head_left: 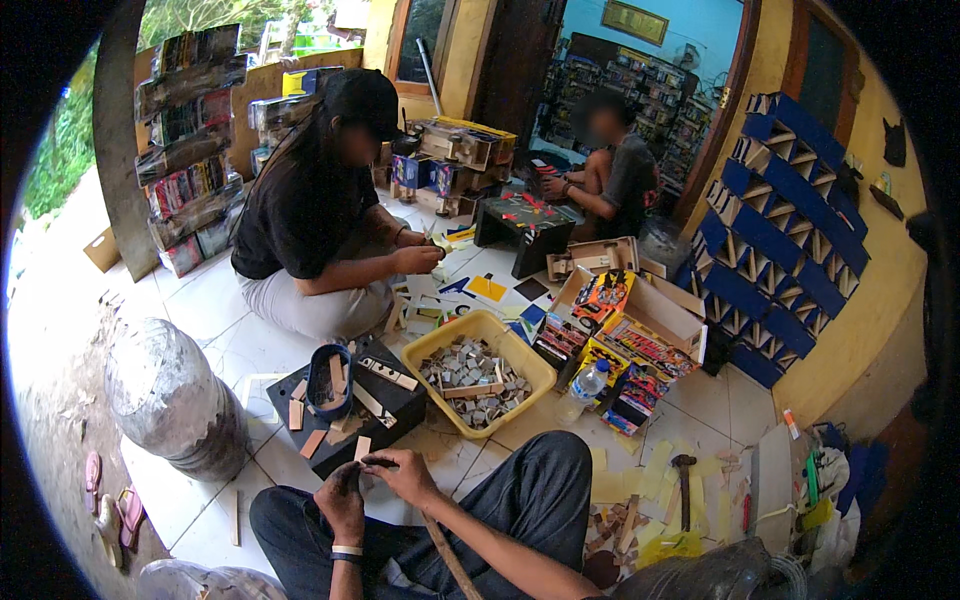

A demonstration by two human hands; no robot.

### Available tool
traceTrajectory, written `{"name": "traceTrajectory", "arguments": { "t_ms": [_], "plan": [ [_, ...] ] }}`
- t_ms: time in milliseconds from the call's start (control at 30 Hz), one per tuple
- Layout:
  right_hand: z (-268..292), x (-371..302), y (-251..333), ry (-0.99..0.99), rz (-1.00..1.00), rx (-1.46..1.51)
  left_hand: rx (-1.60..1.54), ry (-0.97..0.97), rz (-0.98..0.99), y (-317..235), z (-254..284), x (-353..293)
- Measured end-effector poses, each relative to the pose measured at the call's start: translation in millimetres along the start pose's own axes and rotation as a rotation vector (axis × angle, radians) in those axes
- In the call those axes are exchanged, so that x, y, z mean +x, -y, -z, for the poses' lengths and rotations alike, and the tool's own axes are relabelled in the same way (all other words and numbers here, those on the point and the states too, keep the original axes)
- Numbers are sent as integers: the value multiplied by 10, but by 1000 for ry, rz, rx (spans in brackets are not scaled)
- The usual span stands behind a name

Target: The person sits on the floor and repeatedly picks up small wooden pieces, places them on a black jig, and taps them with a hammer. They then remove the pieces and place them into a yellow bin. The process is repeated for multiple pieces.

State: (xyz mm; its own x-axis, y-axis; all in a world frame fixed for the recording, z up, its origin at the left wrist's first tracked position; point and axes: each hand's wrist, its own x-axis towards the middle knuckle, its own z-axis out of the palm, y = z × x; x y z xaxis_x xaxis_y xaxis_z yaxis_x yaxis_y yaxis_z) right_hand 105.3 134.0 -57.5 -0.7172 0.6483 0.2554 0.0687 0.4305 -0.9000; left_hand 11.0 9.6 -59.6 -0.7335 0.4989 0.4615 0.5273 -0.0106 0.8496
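Note:
Over my lap, my left hand (342,503) and my right hand (402,477) meet with fingertips pinched around a small pale wooden piece (362,447). Its lower end is hidden by my fingers. Just beyond them stands a low black bench (395,428) with several small wooden pieces on it. A dark blue oval tub (328,408) on the bench has wooden strips inside. To its right, a yellow basin (412,352) is filled with small grey squarish pieces and a wooden strip. A wooden stick (452,560) lies across my lap beside my right forearm.
A person in black (310,220) sits ahead, handling something small; another person (620,160) sits by the doorway. Toy trucks (640,345) and a water bottle (585,390) stand at right. A hammer (684,490) lies among scraps. Blue stacked parts (780,230) line the wall.

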Motion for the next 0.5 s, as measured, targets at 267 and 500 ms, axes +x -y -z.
{"name": "traceTrajectory", "arguments": {
  "t_ms": [267,500],
  "plan": [
    [-8,-44,-24,-18,39,-76,39,-5,-4,-45,5,-4],
    [-49,-85,-3,-58,33,-71,61,-26,-67,-25,-18,-35]
  ]
}}
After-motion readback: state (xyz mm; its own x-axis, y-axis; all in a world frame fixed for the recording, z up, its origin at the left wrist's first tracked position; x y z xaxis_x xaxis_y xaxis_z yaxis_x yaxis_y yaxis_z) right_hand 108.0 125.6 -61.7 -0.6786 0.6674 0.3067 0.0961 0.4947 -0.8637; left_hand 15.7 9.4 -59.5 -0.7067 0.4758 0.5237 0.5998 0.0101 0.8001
